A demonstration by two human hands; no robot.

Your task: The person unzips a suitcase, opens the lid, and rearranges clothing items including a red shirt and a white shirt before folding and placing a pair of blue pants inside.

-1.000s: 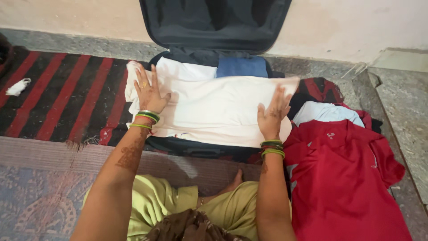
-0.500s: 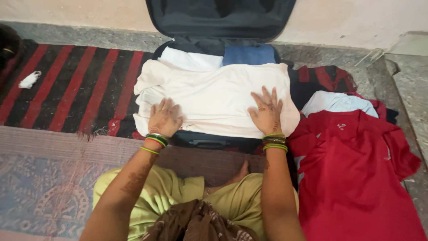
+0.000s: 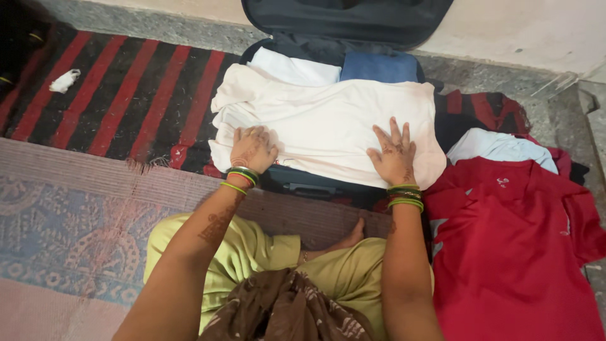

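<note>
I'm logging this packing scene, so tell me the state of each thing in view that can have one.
suitcase: open, lid up against the wall.
cream garment: spread flat over the suitcase, partly folded.
left hand: fingers curled, pressing the garment's near edge.
right hand: flat, fingers spread on the garment.
white cloth: folded, packed inside.
blue cloth: folded, packed inside.
red shirt: laid out unfolded on the floor.
</note>
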